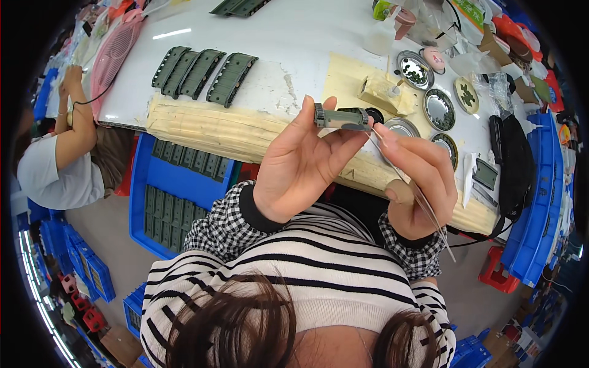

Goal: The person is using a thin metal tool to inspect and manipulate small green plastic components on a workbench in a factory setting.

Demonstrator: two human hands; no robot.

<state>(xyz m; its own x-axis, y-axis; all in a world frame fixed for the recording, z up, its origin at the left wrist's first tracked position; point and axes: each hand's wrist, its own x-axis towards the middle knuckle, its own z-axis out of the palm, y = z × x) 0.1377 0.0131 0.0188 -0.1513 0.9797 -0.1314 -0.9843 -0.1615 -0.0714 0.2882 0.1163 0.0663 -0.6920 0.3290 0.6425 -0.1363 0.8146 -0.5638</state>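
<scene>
My left hand holds a small dark green molded part by its ends, raised above the table's near edge. Thumb and fingers grip it with the palm turned up. In my right hand is a long thin metal tool, like slim tweezers, slanting down past the wrist. A fine pale tip at its fingertips meets the right end of the green part. Exactly what that tip belongs to is too small to tell. Several similar curved green parts lie on the white table, up and to the left.
Round metal dishes with small dark green pieces stand right of my hands, near a yellowish block. A blue bin with rows of green parts sits below left. Padding lines the table edge. Another person sits at far left.
</scene>
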